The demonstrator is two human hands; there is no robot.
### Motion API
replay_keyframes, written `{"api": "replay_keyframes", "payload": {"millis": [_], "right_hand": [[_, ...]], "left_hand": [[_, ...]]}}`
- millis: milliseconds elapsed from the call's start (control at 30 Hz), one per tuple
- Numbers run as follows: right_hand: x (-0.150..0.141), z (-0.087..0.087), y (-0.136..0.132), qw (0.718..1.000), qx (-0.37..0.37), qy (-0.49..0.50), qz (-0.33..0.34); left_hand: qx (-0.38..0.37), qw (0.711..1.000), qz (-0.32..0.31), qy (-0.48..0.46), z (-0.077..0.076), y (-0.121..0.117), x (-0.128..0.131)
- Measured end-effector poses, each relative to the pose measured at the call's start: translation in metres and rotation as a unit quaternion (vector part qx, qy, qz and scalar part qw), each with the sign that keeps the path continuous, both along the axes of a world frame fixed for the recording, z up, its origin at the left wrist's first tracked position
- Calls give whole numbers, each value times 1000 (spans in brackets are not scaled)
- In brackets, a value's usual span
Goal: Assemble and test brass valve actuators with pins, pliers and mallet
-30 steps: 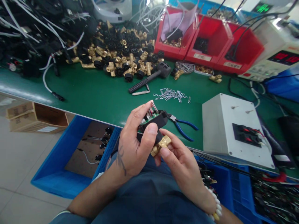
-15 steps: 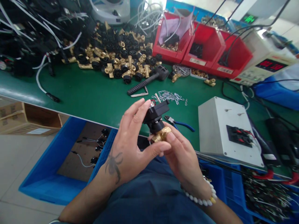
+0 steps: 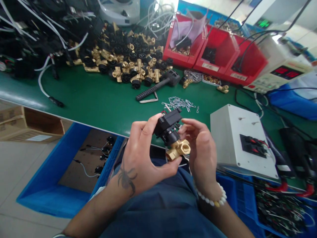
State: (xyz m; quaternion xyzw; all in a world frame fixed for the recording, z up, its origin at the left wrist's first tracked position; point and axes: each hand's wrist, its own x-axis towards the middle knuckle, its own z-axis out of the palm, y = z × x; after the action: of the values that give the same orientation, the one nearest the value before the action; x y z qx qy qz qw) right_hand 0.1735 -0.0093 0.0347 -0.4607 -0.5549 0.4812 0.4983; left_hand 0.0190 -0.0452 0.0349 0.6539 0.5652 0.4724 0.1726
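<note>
Both hands hold one part in front of the table's near edge: a brass valve fitting with a black plastic housing on top. My left hand has its fingers on the black housing and its thumb under the brass body. From the right, the curled fingers of my right hand close on the housing and the brass fitting. A white bead bracelet sits on the right wrist.
On the green table lie a heap of brass and black valve parts, a black mallet, loose wire clips, blue-handled pliers partly hidden, a white switch box, red bins and a meter. Blue crates stand below.
The part has been turned in my hands: the circuit-board side no longer shows and the brass openings now face me. My right hand moved up from under the fitting to its right side.
</note>
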Motion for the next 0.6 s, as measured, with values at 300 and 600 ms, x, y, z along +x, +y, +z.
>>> {"api": "replay_keyframes", "payload": {"millis": [300, 600], "right_hand": [[-18, 21, 13, 1000, 4, 21, -5], [-24, 18, 19, 996, -65, 8, -66]], "left_hand": [[45, 999, -15, 0, 3, -3, 17], [64, 997, 28, -24, -1, -3, 29]]}}
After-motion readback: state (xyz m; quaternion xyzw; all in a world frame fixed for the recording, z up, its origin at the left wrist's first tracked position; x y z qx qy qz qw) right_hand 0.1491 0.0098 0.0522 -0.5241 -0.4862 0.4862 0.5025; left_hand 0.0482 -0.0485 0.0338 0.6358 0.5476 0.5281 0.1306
